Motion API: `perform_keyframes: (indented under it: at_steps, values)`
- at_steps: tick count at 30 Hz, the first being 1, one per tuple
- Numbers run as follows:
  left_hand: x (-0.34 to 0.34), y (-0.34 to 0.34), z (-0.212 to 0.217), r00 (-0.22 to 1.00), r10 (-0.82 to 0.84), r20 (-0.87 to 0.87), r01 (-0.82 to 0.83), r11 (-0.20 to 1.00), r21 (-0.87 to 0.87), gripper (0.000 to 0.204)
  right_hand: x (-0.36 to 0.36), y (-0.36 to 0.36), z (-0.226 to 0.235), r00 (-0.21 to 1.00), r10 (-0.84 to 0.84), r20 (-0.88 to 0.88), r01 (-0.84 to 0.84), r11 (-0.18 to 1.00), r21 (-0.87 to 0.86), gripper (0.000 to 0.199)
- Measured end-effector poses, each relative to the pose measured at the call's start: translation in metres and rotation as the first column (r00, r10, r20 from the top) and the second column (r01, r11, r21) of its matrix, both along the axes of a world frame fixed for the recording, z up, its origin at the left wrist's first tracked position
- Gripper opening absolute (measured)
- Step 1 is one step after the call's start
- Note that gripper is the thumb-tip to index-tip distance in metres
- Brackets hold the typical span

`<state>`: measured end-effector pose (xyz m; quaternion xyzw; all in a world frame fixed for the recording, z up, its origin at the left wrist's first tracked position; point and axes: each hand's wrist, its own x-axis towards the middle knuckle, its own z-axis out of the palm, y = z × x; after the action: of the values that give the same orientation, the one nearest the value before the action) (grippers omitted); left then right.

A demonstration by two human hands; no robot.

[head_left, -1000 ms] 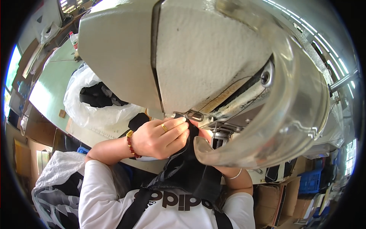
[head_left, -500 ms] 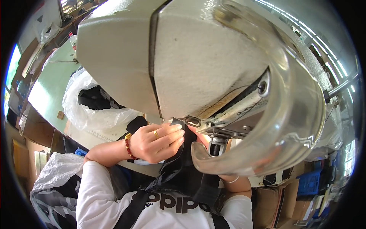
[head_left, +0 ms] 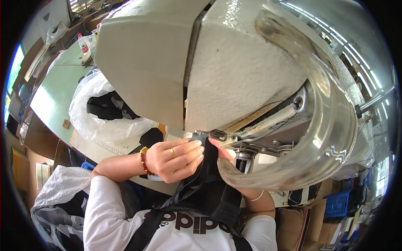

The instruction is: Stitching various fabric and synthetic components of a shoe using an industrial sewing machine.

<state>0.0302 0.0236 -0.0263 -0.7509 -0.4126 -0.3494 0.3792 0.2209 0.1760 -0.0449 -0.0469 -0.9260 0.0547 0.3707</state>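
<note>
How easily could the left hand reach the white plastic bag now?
Probably yes: only flat dark pieces seem to lie between the left hand and the white plastic bag, though that hand is at the black cloth.

Cloth (head_left: 208,173) is black; machine (head_left: 142,67) off-white; bagged fabric (head_left: 71,226) perhaps camouflage.

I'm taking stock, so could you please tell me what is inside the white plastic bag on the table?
Black fabric pieces show inside the plastic bag. Anything deeper is covered by them, and the sewing machine head hides part of the bag.
</note>
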Motion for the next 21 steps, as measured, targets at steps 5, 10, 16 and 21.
perform_keyframes:
  at_steps: [5,10,16,21]
  values:
    - [0.000,0.008,-0.012,0.999,0.030,0.022,-0.030,1.000,-0.005,0.008,0.002,0.001,-0.003,1.000,-0.021,0.014,0.021,1.000,0.017,0.021]
    - [-0.002,0.004,-0.013,0.998,0.062,0.022,-0.060,0.996,-0.068,0.014,0.003,0.003,-0.006,0.999,-0.039,0.039,0.037,0.998,0.049,0.020]
    - [-0.002,0.004,-0.010,0.999,0.048,0.011,-0.047,0.998,-0.029,0.015,0.001,0.005,-0.007,0.994,-0.089,0.060,0.080,0.987,0.137,0.020]
    - [-0.002,0.006,-0.011,0.997,0.074,0.008,-0.074,0.995,-0.062,0.015,0.003,0.006,-0.002,0.985,-0.152,0.085,0.121,0.947,0.297,0.023]
